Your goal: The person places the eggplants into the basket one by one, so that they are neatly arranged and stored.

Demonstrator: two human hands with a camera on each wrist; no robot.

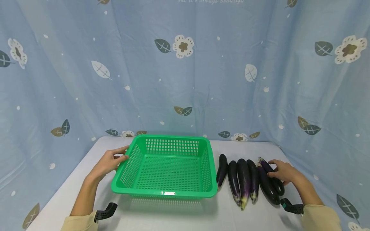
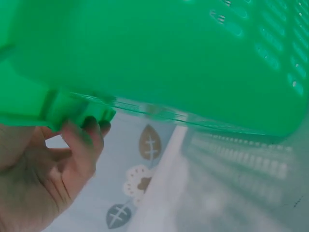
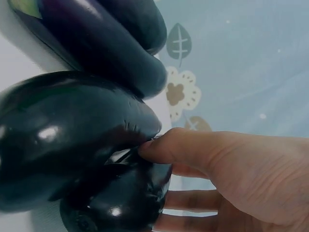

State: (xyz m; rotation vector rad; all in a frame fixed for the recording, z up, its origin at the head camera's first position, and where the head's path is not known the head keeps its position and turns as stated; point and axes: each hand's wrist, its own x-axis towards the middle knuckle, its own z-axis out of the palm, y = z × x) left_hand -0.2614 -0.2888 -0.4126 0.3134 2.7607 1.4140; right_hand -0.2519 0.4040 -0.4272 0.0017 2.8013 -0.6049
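Observation:
A green plastic basket [image 1: 170,171] with slotted walls stands at the middle of the white table, nothing inside it. My left hand [image 1: 108,162] holds its left rim, and in the left wrist view the fingers [image 2: 84,140] curl against the rim's edge. To the basket's right lie several dark purple eggplants, side by side. On the rightmost eggplant [image 1: 277,184], my right hand [image 1: 284,171] has its thumb on one side and its fingers on the other. A larger eggplant [image 3: 72,130] lies right beside it, close to the thumb [image 3: 164,145].
Other eggplants [image 1: 244,179] lie in a row between the basket and my right hand, the leftmost eggplant [image 1: 222,168] close to the basket's right wall. A blue patterned curtain [image 1: 185,80] hangs behind the white table [image 1: 162,218].

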